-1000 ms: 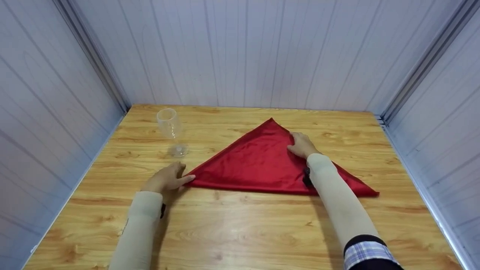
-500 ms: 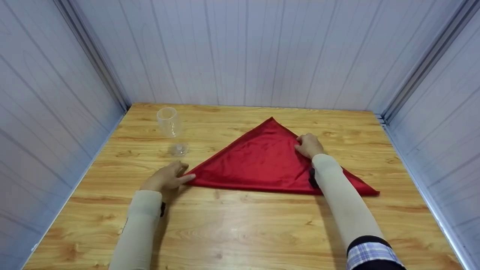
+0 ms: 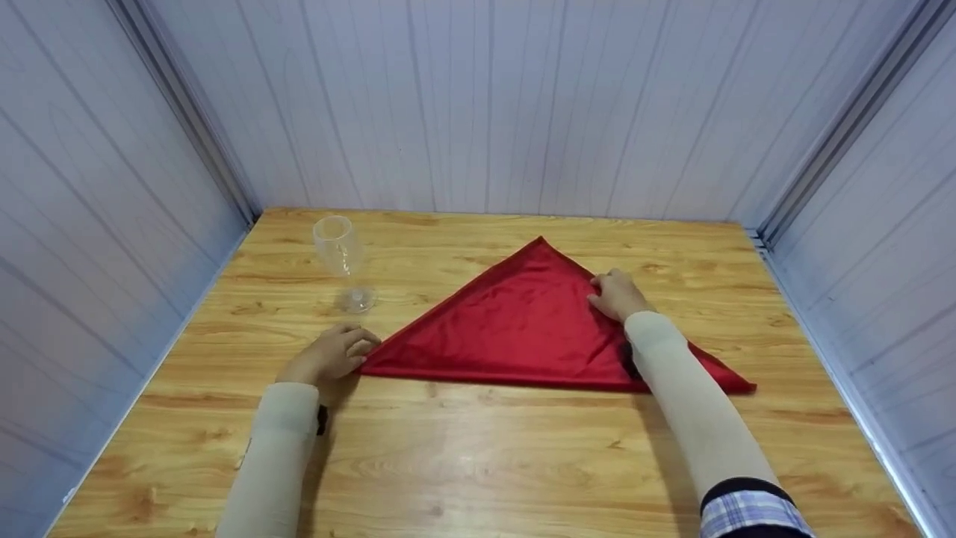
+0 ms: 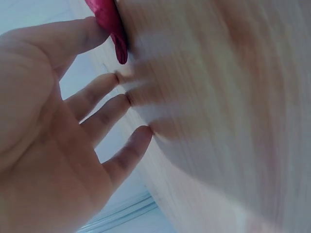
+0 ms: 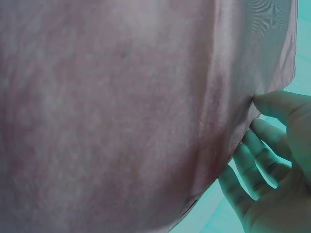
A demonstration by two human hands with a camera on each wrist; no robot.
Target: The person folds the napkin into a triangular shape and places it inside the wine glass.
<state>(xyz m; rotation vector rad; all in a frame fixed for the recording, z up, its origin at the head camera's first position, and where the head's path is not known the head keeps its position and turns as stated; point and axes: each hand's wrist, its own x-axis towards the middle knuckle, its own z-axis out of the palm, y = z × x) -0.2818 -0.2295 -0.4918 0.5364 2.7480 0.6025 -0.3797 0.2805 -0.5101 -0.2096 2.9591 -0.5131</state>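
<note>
A red satin cloth point(image 3: 493, 321), folded into a triangle, lies on the wooden table with its long edge towards me. At its left corner is my left hand point(image 3: 326, 356). In the left wrist view, the thumb tip touches the cloth corner point(image 4: 108, 22), while several straight, spread fingers rest their tips on the table; the index finger is hidden. My right hand point(image 3: 618, 296) pinches the cloth's right sloping edge. The right wrist view has its thumb point(image 5: 272, 103) on the cloth and its fingers at or under the edge.
A clear stemmed glass point(image 3: 340, 250) stands upright at the back left, beyond my left hand. Pale panelled walls point(image 3: 478, 112) enclose the table point(image 3: 463, 463) at the back and both sides.
My right hand has slid slightly right along the sloping edge. My left thumb has drawn back left from the cloth's top to its corner. The cloth has stayed nearly in place.
</note>
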